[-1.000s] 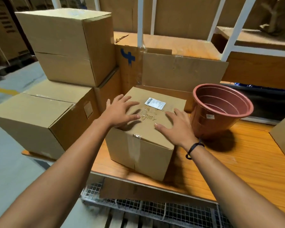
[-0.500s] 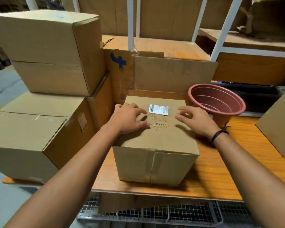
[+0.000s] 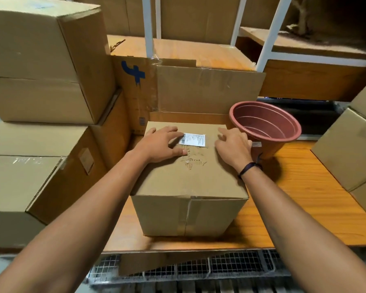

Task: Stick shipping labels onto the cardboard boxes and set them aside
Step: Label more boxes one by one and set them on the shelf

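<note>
Label (image 3: 194, 140) print was unreadable, its 9 o'clock end under the flat left hand (image 3: 159, 144); right hand (image 3: 233, 145) lay relaxed at 3 o'clock; pot (image 3: 268, 142) stood empty.

Warehouse — stacked cartons (image 3: 40, 60), shelving (image 3: 270, 32)

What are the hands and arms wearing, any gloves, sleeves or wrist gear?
No gloves on the left hand or right hand; both forearms show no sleeve. A thin dark wristband sits on the right wrist; the left wrist carries nothing.
</note>
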Available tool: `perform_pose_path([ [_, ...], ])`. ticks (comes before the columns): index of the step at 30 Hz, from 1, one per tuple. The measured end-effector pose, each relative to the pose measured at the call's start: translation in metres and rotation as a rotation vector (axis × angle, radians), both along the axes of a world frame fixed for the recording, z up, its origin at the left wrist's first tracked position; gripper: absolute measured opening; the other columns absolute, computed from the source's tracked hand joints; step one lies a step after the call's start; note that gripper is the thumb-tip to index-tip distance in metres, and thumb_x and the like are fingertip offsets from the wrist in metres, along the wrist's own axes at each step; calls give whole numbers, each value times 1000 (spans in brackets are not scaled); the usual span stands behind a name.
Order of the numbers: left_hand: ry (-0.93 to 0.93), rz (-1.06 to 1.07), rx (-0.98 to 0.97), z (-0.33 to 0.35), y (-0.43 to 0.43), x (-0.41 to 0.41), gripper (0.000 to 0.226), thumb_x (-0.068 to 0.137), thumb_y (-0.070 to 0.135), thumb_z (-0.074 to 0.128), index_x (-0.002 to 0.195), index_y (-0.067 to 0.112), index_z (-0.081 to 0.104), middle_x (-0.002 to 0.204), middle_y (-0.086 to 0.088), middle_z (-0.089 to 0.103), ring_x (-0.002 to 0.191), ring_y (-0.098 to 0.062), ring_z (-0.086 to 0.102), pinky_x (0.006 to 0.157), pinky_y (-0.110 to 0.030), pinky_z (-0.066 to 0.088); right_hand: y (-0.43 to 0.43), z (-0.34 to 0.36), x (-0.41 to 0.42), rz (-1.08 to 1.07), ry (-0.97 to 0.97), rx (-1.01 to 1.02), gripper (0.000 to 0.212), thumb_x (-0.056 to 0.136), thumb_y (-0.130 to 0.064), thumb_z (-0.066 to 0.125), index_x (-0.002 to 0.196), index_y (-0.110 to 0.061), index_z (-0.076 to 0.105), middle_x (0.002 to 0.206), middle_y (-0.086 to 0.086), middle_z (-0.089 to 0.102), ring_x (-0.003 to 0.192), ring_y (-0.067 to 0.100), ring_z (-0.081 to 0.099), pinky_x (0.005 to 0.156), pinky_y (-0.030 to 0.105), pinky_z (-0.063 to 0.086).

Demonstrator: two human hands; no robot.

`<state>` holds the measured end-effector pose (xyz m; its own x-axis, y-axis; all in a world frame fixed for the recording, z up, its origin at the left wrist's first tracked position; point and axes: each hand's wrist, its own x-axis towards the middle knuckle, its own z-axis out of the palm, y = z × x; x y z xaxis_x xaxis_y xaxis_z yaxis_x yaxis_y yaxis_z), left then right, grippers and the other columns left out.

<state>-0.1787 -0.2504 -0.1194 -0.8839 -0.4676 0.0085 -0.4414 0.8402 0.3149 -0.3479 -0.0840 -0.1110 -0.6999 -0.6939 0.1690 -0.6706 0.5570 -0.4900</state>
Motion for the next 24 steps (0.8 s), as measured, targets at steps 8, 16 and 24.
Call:
perform_pose_path([
  [8,17,14,-10,1,3,1,73,87,69,52,150,35,35,161,5,25,148,-19,23,121,-52,8,7,0,3,107,60,85,40,100,-33,33,127,-47,59,116,-3,46,101,21,34,87,39,27],
  [16,25,19,5,0,2,3,72,87,68,51,149,36,35,161,6,24,148,-18,22,121,-51,8,-3,1,8,63,141,112,43,94,-38,47,136,-29,56,126,3,56,113,28,42,85,40,27],
  [24,26,19,13,-1,0,4,74,86,70,51,149,37,35,161,6,24,148,-20,21,121,-52,8,-28,7,6,-140,-36,-20,21,88,-29,60,71,-20,67,77,-5,66,89,24,59,81,38,36],
])
